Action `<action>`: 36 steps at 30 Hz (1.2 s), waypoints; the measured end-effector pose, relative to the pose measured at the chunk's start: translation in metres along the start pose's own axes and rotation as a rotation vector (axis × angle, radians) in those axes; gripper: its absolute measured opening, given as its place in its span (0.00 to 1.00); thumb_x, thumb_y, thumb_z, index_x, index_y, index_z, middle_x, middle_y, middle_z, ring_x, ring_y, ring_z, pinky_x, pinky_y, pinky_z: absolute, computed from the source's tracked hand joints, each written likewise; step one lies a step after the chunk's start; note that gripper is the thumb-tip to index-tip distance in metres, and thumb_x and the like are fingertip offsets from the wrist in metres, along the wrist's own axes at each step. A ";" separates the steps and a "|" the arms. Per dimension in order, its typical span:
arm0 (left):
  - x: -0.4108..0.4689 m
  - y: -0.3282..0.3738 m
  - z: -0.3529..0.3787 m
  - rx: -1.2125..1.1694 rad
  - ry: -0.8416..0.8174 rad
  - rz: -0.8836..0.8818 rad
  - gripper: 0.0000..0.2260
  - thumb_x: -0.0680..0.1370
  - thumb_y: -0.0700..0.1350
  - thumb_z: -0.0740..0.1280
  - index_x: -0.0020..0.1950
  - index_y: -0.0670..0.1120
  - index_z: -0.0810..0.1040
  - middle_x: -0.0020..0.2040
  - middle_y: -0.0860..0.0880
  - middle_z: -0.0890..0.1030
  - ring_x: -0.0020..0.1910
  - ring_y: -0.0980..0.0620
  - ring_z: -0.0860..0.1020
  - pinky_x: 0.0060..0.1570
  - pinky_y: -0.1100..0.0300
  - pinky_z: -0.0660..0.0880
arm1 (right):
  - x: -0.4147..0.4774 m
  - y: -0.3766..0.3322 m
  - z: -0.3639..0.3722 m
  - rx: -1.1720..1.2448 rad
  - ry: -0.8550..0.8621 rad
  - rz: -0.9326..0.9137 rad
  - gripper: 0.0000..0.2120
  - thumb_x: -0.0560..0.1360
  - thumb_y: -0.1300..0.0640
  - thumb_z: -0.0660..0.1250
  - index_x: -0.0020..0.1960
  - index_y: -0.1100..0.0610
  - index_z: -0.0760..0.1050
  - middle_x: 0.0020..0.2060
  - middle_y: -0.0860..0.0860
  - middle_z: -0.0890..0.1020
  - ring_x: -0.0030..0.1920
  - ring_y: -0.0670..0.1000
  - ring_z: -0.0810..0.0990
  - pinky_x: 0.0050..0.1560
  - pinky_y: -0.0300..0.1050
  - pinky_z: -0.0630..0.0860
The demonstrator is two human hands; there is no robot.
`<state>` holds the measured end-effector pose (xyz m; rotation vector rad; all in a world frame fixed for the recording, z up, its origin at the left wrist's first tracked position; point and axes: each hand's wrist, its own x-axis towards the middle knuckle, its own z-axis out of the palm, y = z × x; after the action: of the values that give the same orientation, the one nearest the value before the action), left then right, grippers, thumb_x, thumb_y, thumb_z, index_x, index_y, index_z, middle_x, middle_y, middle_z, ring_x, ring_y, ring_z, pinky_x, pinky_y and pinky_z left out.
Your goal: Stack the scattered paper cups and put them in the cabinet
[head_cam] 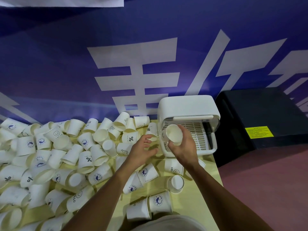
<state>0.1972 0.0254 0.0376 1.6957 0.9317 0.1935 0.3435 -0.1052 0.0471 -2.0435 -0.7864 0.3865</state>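
My right hand (183,147) grips a white paper cup (173,133) with its mouth turned toward me, just in front of the small white cabinet (188,105). The cabinet's clear door is lifted, showing a slatted white tray (196,130) inside. My left hand (141,150) hovers over the table with relaxed, slightly curled fingers and holds nothing. Several white paper cups (66,155) lie scattered in a heap across the yellow table (196,205), most on their sides, some printed with logos.
A blue wall banner with large white characters (138,72) rises behind the table. A black box (260,117) with a yellow label stands right of the cabinet. The table's right edge drops to a reddish floor (266,180). Loose cups (175,183) lie between my forearms.
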 end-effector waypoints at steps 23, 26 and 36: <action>0.005 -0.019 0.002 0.008 -0.024 -0.063 0.21 0.74 0.49 0.75 0.64 0.54 0.73 0.57 0.55 0.77 0.56 0.56 0.78 0.50 0.63 0.74 | 0.001 0.037 0.013 -0.304 -0.018 0.086 0.20 0.78 0.55 0.68 0.69 0.58 0.75 0.65 0.53 0.80 0.62 0.56 0.79 0.61 0.50 0.75; -0.001 -0.025 0.006 0.026 -0.030 -0.065 0.19 0.74 0.49 0.75 0.62 0.54 0.74 0.57 0.56 0.77 0.56 0.56 0.78 0.51 0.62 0.74 | -0.004 0.038 0.008 -0.291 0.048 0.127 0.12 0.79 0.57 0.65 0.60 0.57 0.81 0.58 0.52 0.83 0.57 0.54 0.81 0.56 0.48 0.77; -0.021 -0.047 0.026 0.199 -0.082 -0.045 0.21 0.74 0.47 0.74 0.65 0.50 0.74 0.60 0.52 0.76 0.59 0.54 0.75 0.57 0.58 0.74 | -0.048 0.056 -0.011 -0.211 -0.132 0.200 0.04 0.74 0.55 0.66 0.45 0.52 0.80 0.40 0.46 0.83 0.43 0.49 0.82 0.43 0.47 0.78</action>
<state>0.1753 -0.0059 -0.0056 1.8482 0.9518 0.0011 0.3348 -0.1665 0.0053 -2.3223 -0.7284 0.5775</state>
